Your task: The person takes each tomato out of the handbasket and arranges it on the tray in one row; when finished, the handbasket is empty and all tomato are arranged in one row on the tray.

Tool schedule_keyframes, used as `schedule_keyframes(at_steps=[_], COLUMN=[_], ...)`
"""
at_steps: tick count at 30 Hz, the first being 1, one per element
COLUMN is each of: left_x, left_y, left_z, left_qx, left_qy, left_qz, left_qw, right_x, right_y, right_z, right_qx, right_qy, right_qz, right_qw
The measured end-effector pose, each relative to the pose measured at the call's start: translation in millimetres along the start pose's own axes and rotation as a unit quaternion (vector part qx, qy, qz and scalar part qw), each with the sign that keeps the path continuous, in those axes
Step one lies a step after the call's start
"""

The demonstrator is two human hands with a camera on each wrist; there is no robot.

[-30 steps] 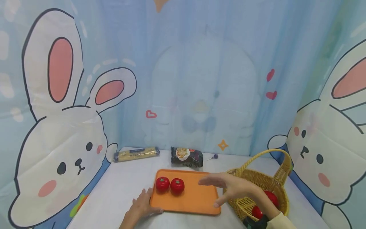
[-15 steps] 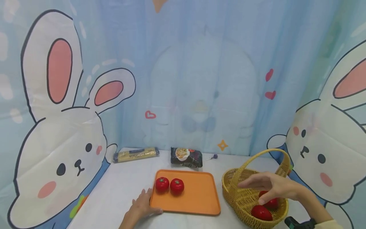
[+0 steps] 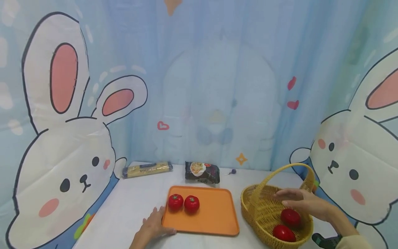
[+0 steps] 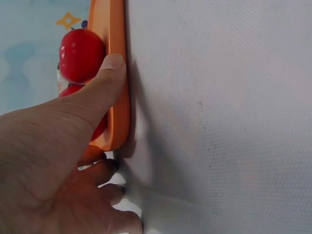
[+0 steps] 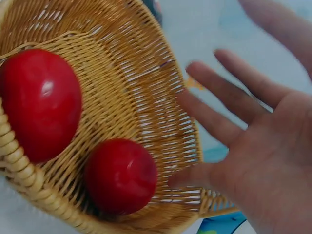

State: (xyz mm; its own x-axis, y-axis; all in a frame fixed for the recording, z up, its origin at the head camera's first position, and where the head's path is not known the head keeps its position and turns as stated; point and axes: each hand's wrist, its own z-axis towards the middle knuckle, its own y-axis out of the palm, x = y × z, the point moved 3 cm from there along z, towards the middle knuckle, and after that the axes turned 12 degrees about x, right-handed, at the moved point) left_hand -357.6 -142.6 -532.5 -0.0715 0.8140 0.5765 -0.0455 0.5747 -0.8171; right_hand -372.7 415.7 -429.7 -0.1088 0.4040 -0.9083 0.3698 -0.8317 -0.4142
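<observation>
Left hand (image 3: pixel 153 224), bottom centre-left of my head view: fingers loosely spread, no grasp; they lie along the left edge of the orange tray (image 3: pixel 217 214). My left wrist view shows the thumb resting on the near rim; how many of the other fingers touch the tray I cannot tell.

Right hand (image 3: pixel 306 202), lower right: released, holding nothing, fingers extended over the wicker basket (image 3: pixel 261 219). Contact with its rim I cannot confirm. The hand hides the basket's right side and one foot of the handle. The forearm, with a dark wristband (image 3: pixel 324 241), runs toward the lower right corner.

The tray carries two tomatoes, a left tomato (image 3: pixel 175 202) and a right tomato (image 3: pixel 191 204), side by side; in the left wrist view the thumb covers most of one. Two red fruits lie in the basket, upper one (image 3: pixel 290 217) and lower one (image 3: pixel 284 233). I see no calyx, so their kind is unsure; the left frame edge crops one in the right wrist view.

Edges: a narrow strip of white table (image 3: pixel 130 197) separates tray and basket, a wider area lies left of the tray, and bare tray surface extends right of the tomatoes. The basket's near end meets the bottom frame edge.

Along the back: a long yellow packet (image 3: pixel 147 169), a black food packet (image 3: pixel 202 172), print too small to read, and a small purple lollipop-like item (image 3: pixel 233 171). Behind, a rabbit-print curtain (image 3: pixel 217 69).
</observation>
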Motion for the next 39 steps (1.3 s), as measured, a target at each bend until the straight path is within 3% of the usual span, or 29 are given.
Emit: schedule_keyframes(at_steps=[6, 12, 15, 20, 23, 28, 35, 39], left_x=[-0.8, -2.4, -2.4, -5.1, -5.7, -4.5, -6.5, -4.0], left_y=[1.2, -0.7, -1.2, 1.0, 2.0, 0.6, 2.5, 0.6], left_z=[0.3, -0.8, -1.8, 0.9, 2.8, 3.2, 4.4, 0.5], left_qx=[0.003, 0.006, 0.006, 0.001, 0.000, 0.001, 0.004, 0.009], left_qy=[0.006, 0.001, 0.003, -0.005, -0.011, -0.016, -0.014, -0.006], left_qz=[0.002, 0.006, 0.003, -0.001, 0.003, 0.008, 0.000, -0.003], left_qw=[1.0000, 1.0000, 1.0000, 1.0000, 0.9999, 0.9998, 0.9999, 0.9999], right_x=[16.6, 7.5, 9.9, 28.8, 40.3, 53.7, 61.1, 58.5], right_y=[5.0, 21.1, 24.2, 15.6, 7.2, 3.1, 18.1, 26.9], right_z=[6.5, 30.8, 39.6, 44.8, 46.1, 50.2, 57.4, 62.2], right_qx=[0.046, 0.054, 0.093, 0.206, 0.241, 0.244, 0.225, 0.230], right_qy=[0.025, -0.003, -0.009, 0.034, 0.055, 0.069, 0.138, 0.128], right_qz=[-0.004, 0.037, 0.032, -0.047, -0.092, -0.127, -0.120, -0.141], right_qw=[0.9986, 0.9978, 0.9951, 0.9769, 0.9647, 0.9589, 0.9570, 0.9545])
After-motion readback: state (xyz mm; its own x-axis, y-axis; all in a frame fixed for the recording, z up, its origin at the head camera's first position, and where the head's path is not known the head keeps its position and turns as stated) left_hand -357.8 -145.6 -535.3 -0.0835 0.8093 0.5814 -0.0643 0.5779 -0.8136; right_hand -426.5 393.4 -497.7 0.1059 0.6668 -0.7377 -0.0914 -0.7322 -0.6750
